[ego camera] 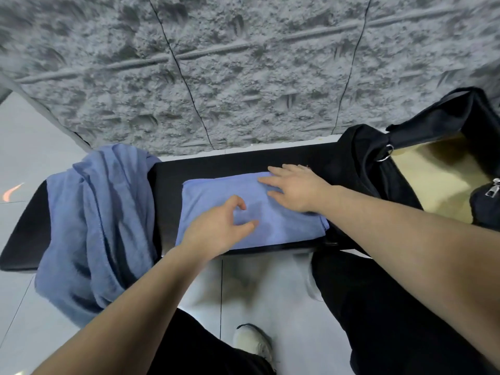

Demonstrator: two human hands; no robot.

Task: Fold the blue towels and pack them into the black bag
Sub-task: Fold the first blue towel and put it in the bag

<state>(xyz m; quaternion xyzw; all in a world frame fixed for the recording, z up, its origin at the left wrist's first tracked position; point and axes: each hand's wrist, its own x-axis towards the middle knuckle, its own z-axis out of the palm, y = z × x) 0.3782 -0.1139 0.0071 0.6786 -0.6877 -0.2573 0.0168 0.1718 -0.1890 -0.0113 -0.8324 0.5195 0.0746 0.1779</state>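
While flat on the folded towel (251, 212), right hand (292, 185); left hand (216, 228) seemingly empty (fingers loosely curled).

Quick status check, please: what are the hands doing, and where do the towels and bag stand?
Right hand flat on folded towel; left hand loosely curled above it. Unfolded towel heaped at left. Black bag open at right, nothing blocking.

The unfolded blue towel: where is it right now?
In the head view, the unfolded blue towel hangs bunched over the left end of the black bench, left of the folded towel under both hands.
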